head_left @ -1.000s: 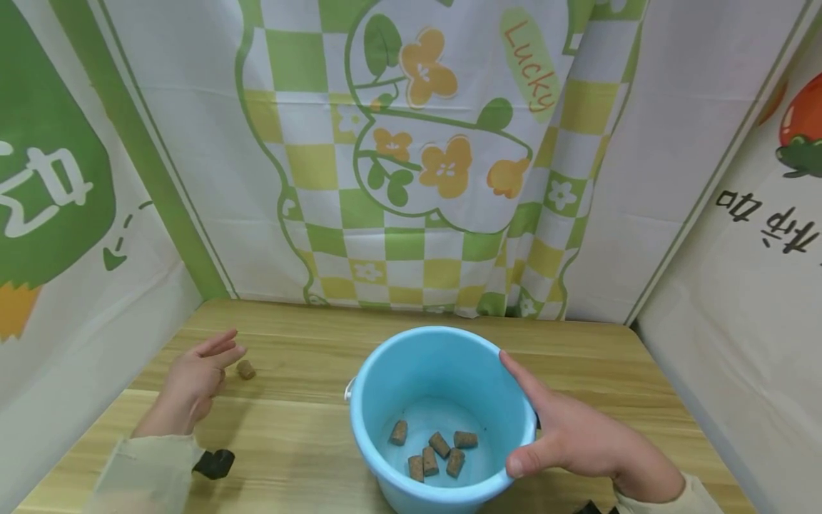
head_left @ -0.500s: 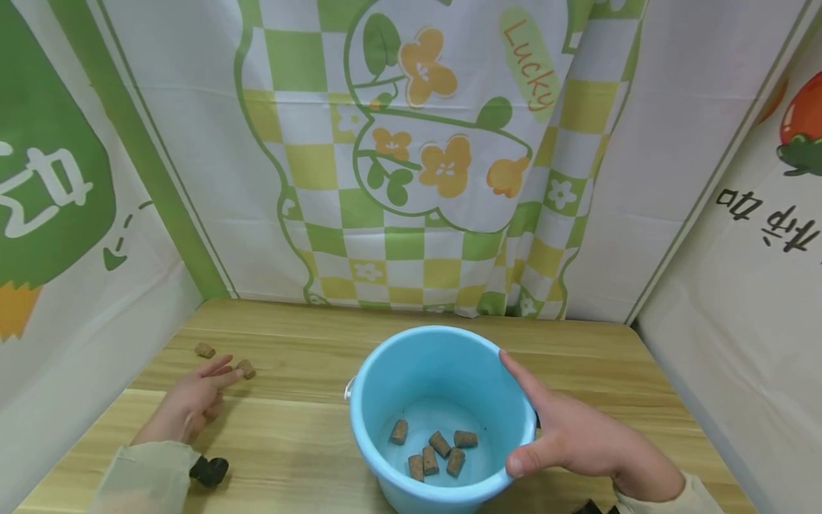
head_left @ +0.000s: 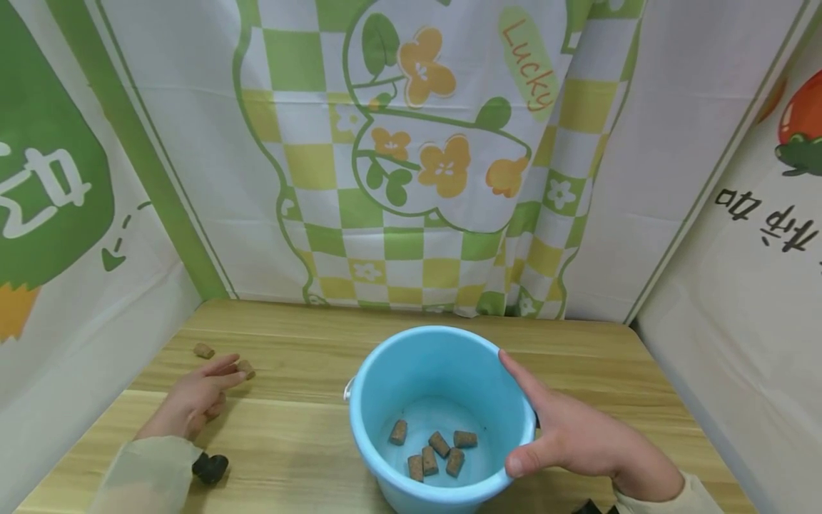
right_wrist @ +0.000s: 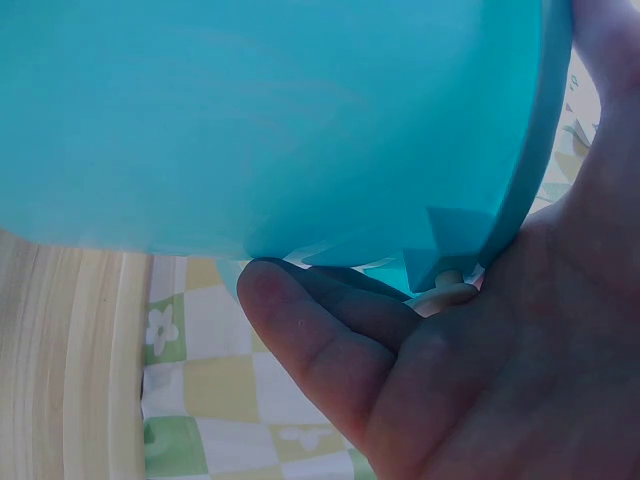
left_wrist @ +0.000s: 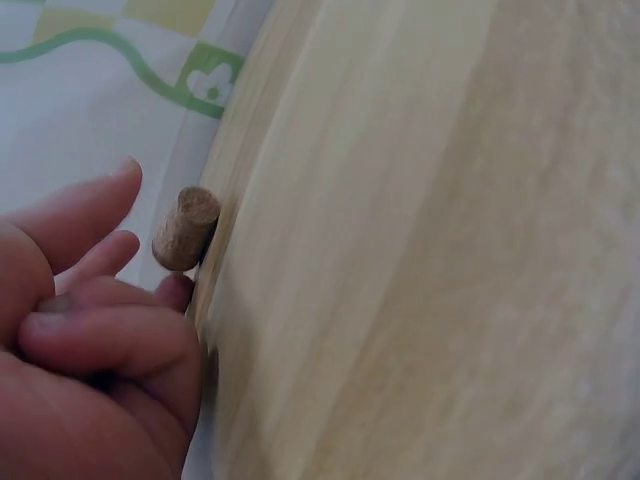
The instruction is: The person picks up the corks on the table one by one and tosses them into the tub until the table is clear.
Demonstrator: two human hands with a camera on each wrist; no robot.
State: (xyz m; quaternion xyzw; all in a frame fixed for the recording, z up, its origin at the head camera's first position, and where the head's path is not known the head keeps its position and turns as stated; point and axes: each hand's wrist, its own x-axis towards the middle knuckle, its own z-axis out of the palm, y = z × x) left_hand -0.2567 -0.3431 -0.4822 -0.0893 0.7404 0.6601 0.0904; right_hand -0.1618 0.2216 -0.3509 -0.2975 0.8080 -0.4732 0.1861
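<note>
Cork on its side, crosswise.

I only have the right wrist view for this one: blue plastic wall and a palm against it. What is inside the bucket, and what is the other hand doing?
Observer: The head view shows five cork-like brown pieces lying on the bottom of the blue bucket.
Operator: And the left hand?
Observer: The left hand rests on the wooden table, fingertips at a loose cork; whether they touch it I cannot tell.
Operator: Any more outside the bucket?
Observer: One more, a second cork farther left, near the table edge.
Operator: How does the right hand sit?
Observer: The right hand holds the bucket's rim, thumb hooked over it.
</note>
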